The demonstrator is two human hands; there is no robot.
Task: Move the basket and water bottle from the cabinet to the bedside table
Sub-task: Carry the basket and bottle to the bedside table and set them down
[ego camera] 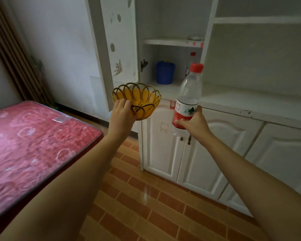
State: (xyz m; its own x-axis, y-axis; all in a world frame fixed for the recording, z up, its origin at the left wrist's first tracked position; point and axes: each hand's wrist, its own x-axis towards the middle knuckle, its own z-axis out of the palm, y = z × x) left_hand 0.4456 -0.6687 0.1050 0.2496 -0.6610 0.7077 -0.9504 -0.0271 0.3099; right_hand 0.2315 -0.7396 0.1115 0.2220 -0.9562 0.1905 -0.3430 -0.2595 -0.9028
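Note:
My left hand (121, 113) grips the near rim of a small yellow woven basket (142, 98) with dark looped edging, held in the air in front of the white cabinet (233, 105). My right hand (193, 123) is closed around the lower part of a clear water bottle (188, 94) with a red cap and red label, held upright just outside the open cabinet compartment. No bedside table is in view.
The cabinet door (118, 49) stands open to the left. Inside the compartment sit a blue container (165, 72) and another red-capped bottle (191, 63). A bed with a red patterned mattress (33, 145) fills the left. Tiled floor (155, 206) lies between bed and cabinet.

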